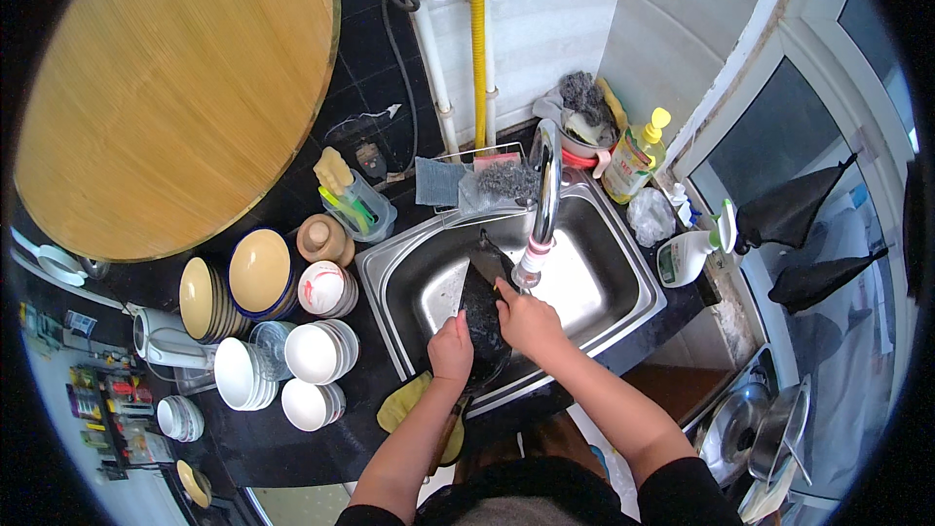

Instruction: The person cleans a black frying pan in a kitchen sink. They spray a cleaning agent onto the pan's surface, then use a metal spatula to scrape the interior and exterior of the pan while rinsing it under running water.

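Left hand (pixel 451 349) clenched on the left edge of a black pan-like object (pixel 481 321) within the steel sink (pixel 640 304), near the faucet (pixel 548 190); right hand (pixel 531 319) curled against its right side, precise hold hidden. Step in hand, apparently: cleaning its surface. Continuing calls for firm left support and controlled right-hand strokes.

The left hand (pixel 451 351) is closed, fingers curled. Just right of those fingers and slightly farther forward, the right hand (pixel 531 323) grips too. The left forearm (pixel 407 443) and right forearm (pixel 618 404) converge toward the fingers.
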The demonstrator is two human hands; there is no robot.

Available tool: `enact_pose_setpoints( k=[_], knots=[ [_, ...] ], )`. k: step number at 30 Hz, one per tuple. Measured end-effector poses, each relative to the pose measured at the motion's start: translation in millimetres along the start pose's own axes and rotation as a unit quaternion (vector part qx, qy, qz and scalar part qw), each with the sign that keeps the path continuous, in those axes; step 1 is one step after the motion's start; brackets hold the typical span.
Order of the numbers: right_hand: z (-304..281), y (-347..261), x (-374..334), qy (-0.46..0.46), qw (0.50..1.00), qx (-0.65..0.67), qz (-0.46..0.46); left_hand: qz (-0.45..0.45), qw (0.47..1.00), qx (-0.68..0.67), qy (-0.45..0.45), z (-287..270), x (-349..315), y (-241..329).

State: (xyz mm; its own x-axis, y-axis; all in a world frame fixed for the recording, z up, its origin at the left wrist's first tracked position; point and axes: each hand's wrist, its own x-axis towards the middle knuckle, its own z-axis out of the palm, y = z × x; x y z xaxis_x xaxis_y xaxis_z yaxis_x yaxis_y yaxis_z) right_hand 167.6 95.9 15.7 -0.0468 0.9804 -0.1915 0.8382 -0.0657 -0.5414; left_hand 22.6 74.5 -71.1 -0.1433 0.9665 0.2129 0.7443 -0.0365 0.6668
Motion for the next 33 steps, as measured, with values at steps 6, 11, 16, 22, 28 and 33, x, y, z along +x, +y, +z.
enact_pose_setpoints(
  k=[6,11,16,22,28,33],
  knots=[
    [-6.2,0.7,-3.1,-0.010,1.000,-0.010,0.001,0.003,1.000,0.016,-0.003,2.1,-1.5,-0.9],
    [-6.9,-0.2,-1.2,-0.035,0.999,0.007,0.011,0.002,1.000,0.005,0.009,1.8,-0.4,-2.0],
    [17.2,34.5,30.8,-0.027,0.998,-0.018,0.050,0.002,1.000,0.005,-0.009,2.7,-1.2,3.5],
    [-21.1,33.8,4.6,-0.097,0.995,-0.011,-0.011,-0.013,1.000,-0.001,-0.003,-1.6,-0.2,-3.8],
    [27.0,88.0,62.0,-0.085,0.996,0.002,-0.004,0.008,1.000,-0.001,0.011,-6.3,6.7,-3.9],
    [-26.3,46.4,28.1,-0.142,0.987,-0.068,-0.019,0.007,0.999,0.024,0.020,-6.0,1.8,-4.0]
  ],
)
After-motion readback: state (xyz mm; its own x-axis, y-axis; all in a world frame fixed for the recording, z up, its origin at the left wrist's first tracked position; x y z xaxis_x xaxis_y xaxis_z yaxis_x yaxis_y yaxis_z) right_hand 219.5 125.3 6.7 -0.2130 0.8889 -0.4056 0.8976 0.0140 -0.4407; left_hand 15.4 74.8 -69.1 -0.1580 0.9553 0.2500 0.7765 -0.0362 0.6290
